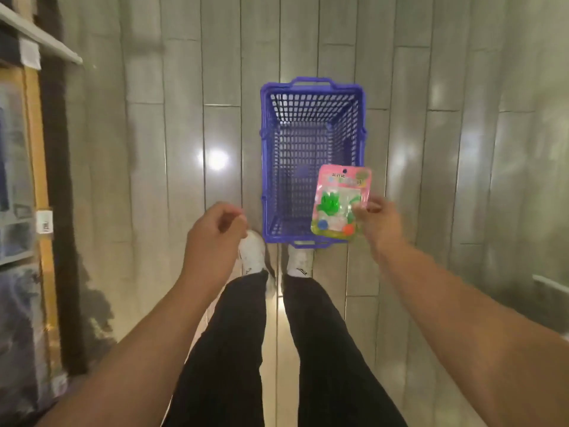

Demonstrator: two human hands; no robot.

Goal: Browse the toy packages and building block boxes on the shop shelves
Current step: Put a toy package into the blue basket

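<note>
A pink toy package (338, 201) with a green figure and small coloured balls behind clear plastic is pinched by its right edge in my right hand (380, 223). It hangs above the near right corner of a blue plastic shopping basket (268, 149) that stands on the floor with nothing visible inside. My left hand (215, 232) hovers to the left of the basket, fingers loosely curled around nothing.
Shop shelves (37, 35) with blurred boxes and price tags run along the left edge. My legs in dark trousers and white shoes (252, 251) stand just behind the basket. Glossy grey plank flooring (154, 149) spreads all around.
</note>
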